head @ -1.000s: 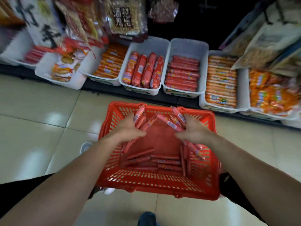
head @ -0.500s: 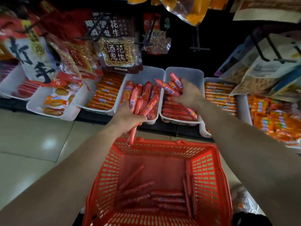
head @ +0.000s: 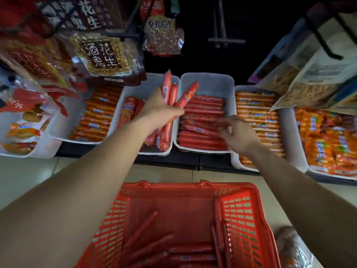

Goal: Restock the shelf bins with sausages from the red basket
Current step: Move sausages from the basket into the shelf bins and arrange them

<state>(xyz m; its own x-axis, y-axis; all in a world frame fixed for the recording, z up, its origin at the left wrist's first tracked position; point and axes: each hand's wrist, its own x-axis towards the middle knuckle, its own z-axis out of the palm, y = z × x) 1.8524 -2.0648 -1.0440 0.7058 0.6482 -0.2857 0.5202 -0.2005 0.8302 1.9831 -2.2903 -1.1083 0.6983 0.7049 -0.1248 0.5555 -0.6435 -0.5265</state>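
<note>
Both hands have moved up from the red basket [head: 251, 219] at the bottom: the left hand [head: 160, 111] grips sausages [head: 170, 89] over the middle bins [head: 206, 80], under hanging snack bags [head: 104, 55], while the blurry right hand [head: 237, 132] seems half open, touching the packed sausages.

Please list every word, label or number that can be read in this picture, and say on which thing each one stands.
"酒鬼花生": dark label on the hanging peanut bag.
"花生": part of the large print on the dark hanging pack above it; the rest is blurred.
Pack of nuts by the centre: characters too blurred to read.
Sausage wrappers in the bins: labels too small to read.
No readable numbers.
</note>
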